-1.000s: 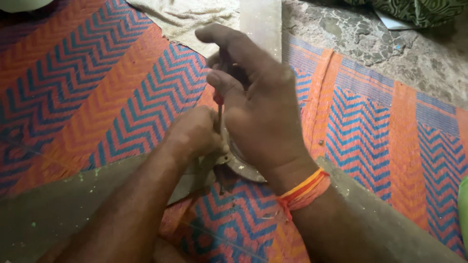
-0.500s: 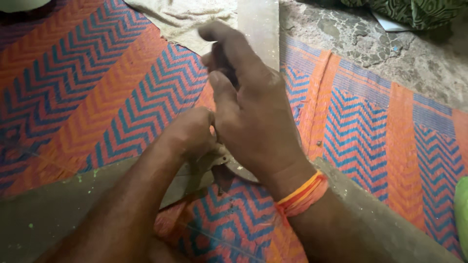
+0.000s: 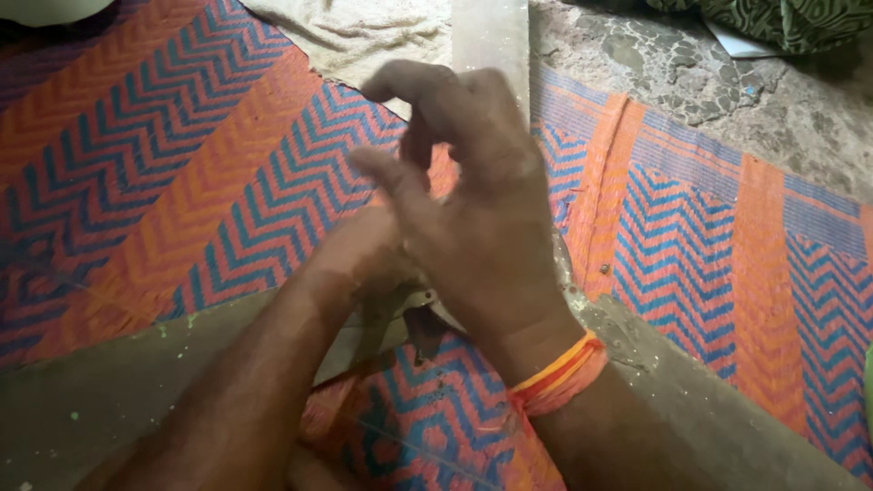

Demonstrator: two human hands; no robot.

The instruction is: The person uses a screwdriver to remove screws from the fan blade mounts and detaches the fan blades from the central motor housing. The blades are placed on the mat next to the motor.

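Observation:
My left hand [image 3: 359,250] is closed around a small grey metal part [image 3: 414,309], held just above the woven mat [image 3: 182,182] between my knees. My right hand [image 3: 482,218] sits over it, blurred, with thumb and forefinger curled around the dark handle of a thin screwdriver [image 3: 416,141] that points down at the part. The tool's tip and most of the metal part are hidden behind my hands. An orange thread band [image 3: 555,373] circles my right wrist.
The mat has an orange and blue zigzag weave. A beige cloth [image 3: 364,36] and a flat pale strip [image 3: 491,36] lie at the top. Cracked stone floor [image 3: 727,91] and a green patterned fabric [image 3: 800,18] are at the top right. My trouser legs [image 3: 109,400] frame the bottom.
My right hand's fingers have shifted around the screwdriver handle, thumb swinging out to the left, as in a twisting motion. The left hand stays clamped on the metal part.

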